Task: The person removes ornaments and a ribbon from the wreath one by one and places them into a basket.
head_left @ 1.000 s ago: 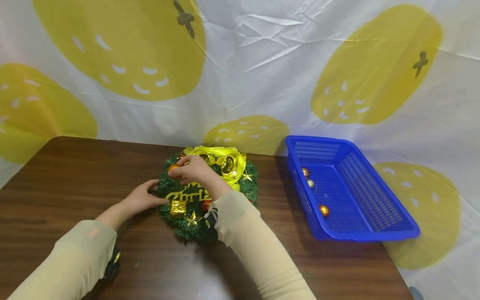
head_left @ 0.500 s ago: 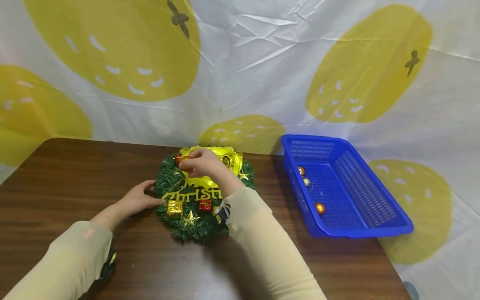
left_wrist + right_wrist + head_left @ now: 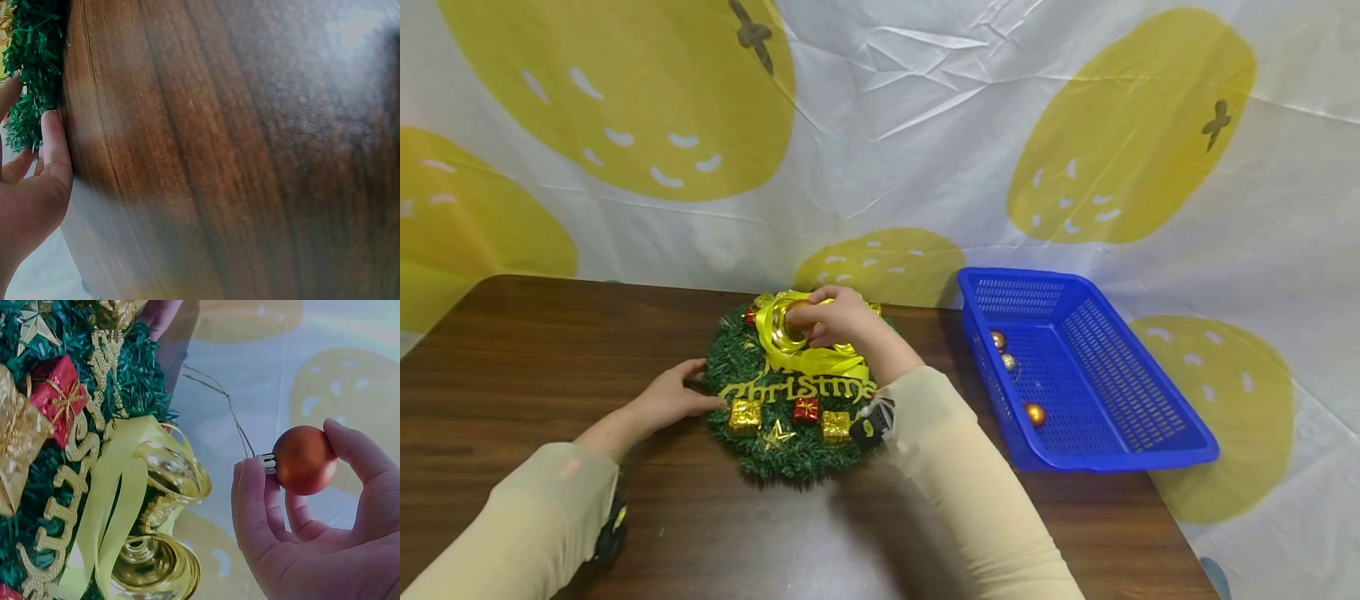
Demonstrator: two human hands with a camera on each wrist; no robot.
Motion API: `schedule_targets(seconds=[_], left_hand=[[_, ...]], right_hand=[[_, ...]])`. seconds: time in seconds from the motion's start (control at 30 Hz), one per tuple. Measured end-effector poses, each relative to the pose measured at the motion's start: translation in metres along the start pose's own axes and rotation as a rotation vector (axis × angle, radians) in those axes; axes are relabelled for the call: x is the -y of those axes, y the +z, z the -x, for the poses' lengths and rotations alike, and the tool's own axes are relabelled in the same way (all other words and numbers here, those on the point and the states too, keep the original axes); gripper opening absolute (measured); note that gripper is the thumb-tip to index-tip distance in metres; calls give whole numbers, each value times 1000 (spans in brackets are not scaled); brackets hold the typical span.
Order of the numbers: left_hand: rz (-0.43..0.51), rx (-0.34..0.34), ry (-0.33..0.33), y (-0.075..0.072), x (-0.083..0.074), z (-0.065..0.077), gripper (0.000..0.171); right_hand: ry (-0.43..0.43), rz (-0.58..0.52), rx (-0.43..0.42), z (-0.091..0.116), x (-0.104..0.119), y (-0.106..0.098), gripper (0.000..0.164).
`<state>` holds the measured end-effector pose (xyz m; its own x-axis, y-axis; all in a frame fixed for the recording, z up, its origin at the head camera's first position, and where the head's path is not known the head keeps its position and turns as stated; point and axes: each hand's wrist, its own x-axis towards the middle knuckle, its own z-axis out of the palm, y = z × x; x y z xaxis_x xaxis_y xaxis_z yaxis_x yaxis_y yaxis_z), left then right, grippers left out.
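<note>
A green Christmas wreath [image 3: 775,463] lies on the brown table, trimmed with gold lettering, small gift boxes, a star and a yellow ribbon [image 3: 808,363]. My right hand [image 3: 842,322] pinches an orange Christmas ball [image 3: 305,460] above the wreath's far half. Its silver cap and thin hanging cord [image 3: 234,419] point away from the palm, beside the gold bells [image 3: 169,472]. My left hand [image 3: 670,398] rests against the wreath's left edge, thumb and fingers spread; some of its fingertips are hidden by the greenery.
A blue plastic basket [image 3: 1138,458] stands on the right with several loose balls, such as an orange ball [image 3: 1034,415], along its left side. Behind the table hangs a white cloth [image 3: 880,183] with yellow fruit prints.
My right hand has carried the orange ball from the wreath's left side rightward to above the bells and ribbon. The left hand has stayed at the wreath's edge.
</note>
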<state>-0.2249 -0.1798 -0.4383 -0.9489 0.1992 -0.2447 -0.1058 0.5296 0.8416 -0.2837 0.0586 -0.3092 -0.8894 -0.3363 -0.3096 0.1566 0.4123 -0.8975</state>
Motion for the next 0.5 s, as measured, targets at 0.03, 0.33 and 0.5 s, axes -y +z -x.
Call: schedule_targets(seconds=[0.03, 0.33, 0.5], left_hand=[[-1, 0, 0, 0, 0, 0, 92], [-5, -3, -2, 0, 4, -3, 93], [-5, 2, -2, 1, 3, -3, 93]], right_hand=[[0, -2, -2, 1, 0, -2, 35], [-19, -73, -6, 5, -1, -13, 32], [-25, -114, -3, 3, -4, -18, 24]])
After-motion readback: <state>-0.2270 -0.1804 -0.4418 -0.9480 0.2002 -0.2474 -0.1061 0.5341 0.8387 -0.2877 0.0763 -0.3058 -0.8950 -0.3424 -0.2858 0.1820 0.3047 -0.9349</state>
